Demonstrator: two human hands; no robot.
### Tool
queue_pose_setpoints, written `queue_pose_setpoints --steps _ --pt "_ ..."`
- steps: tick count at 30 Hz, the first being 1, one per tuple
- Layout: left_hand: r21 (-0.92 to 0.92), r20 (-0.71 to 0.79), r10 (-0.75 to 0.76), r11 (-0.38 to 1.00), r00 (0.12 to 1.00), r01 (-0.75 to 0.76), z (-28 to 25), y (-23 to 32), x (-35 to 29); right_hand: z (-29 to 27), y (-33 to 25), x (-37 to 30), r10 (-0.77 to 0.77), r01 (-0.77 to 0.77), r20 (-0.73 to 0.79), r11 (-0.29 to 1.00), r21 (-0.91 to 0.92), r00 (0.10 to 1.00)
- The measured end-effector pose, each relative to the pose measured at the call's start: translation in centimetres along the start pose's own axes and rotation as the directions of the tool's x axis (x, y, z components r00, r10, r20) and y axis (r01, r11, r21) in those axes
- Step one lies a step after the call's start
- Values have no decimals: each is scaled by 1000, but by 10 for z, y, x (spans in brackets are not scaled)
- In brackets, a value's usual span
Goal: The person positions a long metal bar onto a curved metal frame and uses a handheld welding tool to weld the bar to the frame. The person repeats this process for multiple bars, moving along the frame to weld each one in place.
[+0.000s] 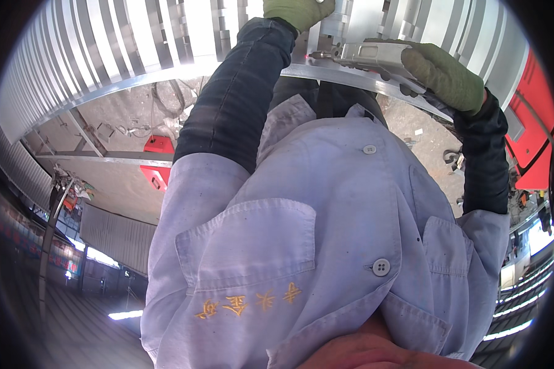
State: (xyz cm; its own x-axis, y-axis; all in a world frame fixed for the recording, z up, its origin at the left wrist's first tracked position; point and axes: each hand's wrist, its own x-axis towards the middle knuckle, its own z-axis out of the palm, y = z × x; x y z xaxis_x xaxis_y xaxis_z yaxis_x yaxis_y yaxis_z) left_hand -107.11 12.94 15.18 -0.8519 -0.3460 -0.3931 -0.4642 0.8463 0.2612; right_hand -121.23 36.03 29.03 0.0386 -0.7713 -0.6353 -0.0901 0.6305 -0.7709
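Observation:
My right hand [449,77], in a green work glove, is closed around a silver-grey handheld laser welding gun [372,55]. Its narrow nozzle [321,55] points left, and a small red light spot shows by the tip, at the near edge rail [351,77] of a slatted metal panel [184,37]. Left of the nozzle and farther off, my left hand [297,13], gloved in green too, is at the panel's slats. The upper picture edge cuts off most of its fingers, so what they grip cannot be made out.
Under the panel, a red case [159,147] stands on the dusty floor beside metal frame bars [98,158]. Cables [166,101] lie nearby. A large red machine or cabinet [532,123] is close on my right. Corrugated sheet [120,237] is at the left.

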Motion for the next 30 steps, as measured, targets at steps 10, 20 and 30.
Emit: queue_pose_setpoints --steps 10,20,30 --pt "75 64 -14 997 998 10 -12 5 -1 2 0 8 22 -27 55 995 92 998" --pt "76 79 -65 995 995 59 -27 14 -4 1 -9 8 83 -89 52 990 109 995" --pt "100 140 -65 994 988 51 -25 11 1 0 -13 6 103 -115 84 982 153 991"
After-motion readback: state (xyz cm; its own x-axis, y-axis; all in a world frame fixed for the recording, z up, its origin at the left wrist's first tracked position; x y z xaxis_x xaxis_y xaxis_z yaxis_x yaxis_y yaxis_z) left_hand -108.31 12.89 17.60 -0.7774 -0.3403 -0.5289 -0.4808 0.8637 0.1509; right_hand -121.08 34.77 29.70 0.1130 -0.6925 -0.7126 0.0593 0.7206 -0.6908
